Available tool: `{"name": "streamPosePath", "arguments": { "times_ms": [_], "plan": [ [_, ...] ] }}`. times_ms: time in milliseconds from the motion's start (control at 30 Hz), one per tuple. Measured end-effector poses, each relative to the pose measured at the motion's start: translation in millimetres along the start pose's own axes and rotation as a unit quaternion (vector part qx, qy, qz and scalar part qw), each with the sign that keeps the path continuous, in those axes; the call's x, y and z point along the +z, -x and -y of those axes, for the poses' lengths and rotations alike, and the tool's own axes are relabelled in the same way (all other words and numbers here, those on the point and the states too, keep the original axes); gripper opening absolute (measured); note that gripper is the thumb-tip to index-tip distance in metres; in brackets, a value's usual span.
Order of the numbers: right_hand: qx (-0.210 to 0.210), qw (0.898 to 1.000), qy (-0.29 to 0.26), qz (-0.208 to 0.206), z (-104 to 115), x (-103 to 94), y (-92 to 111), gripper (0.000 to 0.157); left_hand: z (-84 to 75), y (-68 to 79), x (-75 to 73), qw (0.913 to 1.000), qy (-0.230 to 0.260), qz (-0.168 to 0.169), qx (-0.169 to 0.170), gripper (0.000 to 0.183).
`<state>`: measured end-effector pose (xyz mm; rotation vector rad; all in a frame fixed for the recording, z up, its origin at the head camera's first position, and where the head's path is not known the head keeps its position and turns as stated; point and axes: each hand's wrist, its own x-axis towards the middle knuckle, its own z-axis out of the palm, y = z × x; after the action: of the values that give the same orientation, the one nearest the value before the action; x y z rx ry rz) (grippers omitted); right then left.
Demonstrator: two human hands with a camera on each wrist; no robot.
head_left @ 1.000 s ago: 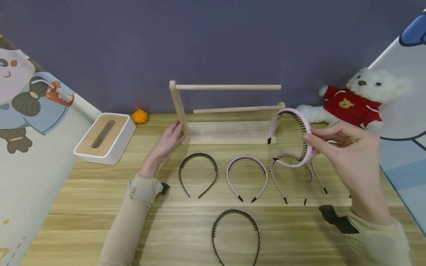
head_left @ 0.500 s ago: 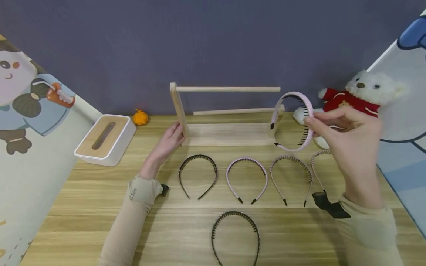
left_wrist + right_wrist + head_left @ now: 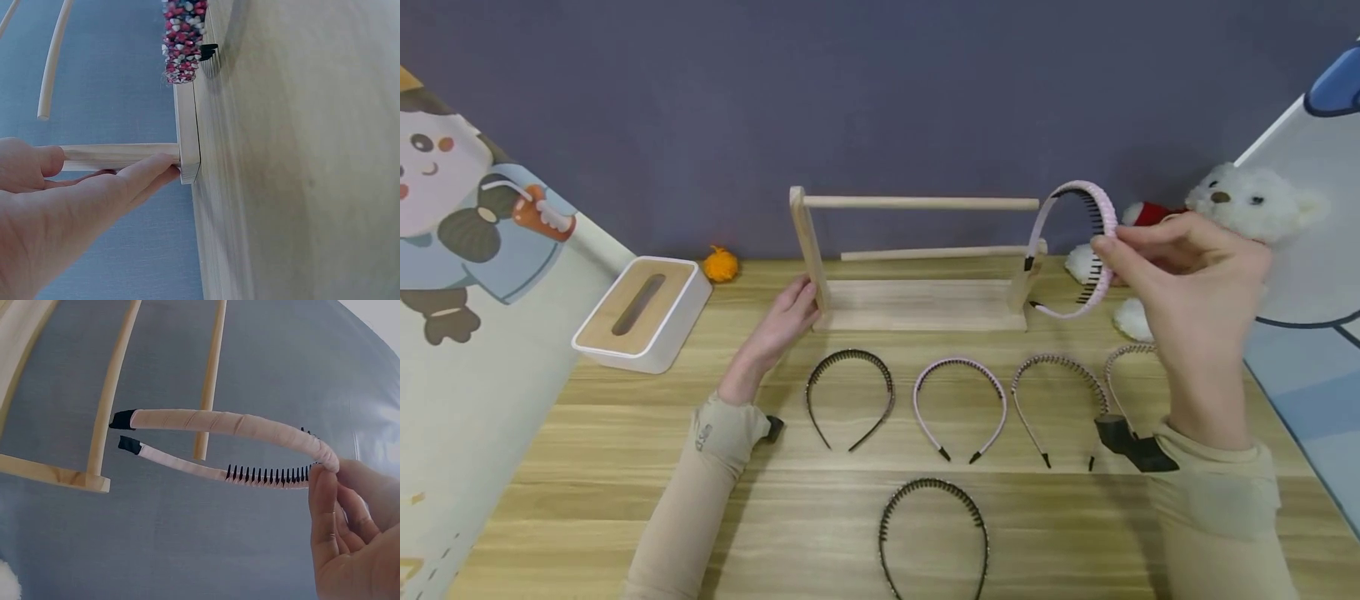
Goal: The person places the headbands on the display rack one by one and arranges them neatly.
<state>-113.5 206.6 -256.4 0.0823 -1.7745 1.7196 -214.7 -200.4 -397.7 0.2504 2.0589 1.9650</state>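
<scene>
My right hand [image 3: 1202,292] pinches a pink headband [image 3: 1105,218] between thumb and fingers, raised by the right end of a wooden rack [image 3: 917,304]. In the right wrist view the headband's [image 3: 212,420] black-tipped ends point at the rack's rods, close to the free end of one rod [image 3: 209,387]. Black comb teeth line its inner side. My left hand [image 3: 782,321] grips the rack's left upright [image 3: 807,242] low down; the left wrist view shows thumb and fingers on either side of this upright [image 3: 125,153].
On the table lie a dark headband [image 3: 889,385], a pink headband [image 3: 917,392], beaded headbands [image 3: 1060,358] and a nearer dark headband [image 3: 979,508]. A tissue box [image 3: 673,337] and orange ornament [image 3: 721,265] stand left. A white teddy bear [image 3: 1255,204] sits behind my right hand.
My right hand has lifted the pink headband up and away from the table, level with the rack's upper rod. The left hand keeps its hold on the upright.
</scene>
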Motion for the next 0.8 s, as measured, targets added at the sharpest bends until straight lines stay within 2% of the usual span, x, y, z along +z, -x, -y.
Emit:
{"name": "streamPosePath", "arguments": {
  "times_ms": [133, 300, 433, 533, 633, 800],
  "plan": [
    [0.002, 1.000, 0.000, -0.006, -1, 0.5, -2, 0.023, 0.1, -0.1, -0.4, 1.0000, -0.001, -0.001, 0.002, 0.056],
    [0.009, 1.000, 0.028, 0.006, -4, 6.2, -7, 0.020, -0.4, 1.0, -0.5, 1.0000, 0.000, -0.003, 0.003, 0.056],
    [-0.014, 0.996, 0.087, 0.024, -6, 13.9, -10, 0.020, -0.3, 2.0, -0.2, 1.0000, -0.001, 0.000, 0.004, 0.056],
    [-0.029, 0.995, 0.085, 0.039, -7, 20.8, -14, 0.017, 0.0, 2.2, 0.2, 1.0000, -0.003, 0.001, 0.006, 0.055],
    [-0.037, 0.996, 0.056, 0.052, -9, 28.7, -17, 0.014, -0.1, 1.9, 0.8, 1.0000, -0.003, 0.001, 0.009, 0.055],
    [-0.052, 0.993, 0.079, 0.075, -8, 46.0, -19, 0.012, 0.2, 1.0, 1.4, 0.9999, 0.002, -0.004, 0.013, 0.054]
  ]
}}
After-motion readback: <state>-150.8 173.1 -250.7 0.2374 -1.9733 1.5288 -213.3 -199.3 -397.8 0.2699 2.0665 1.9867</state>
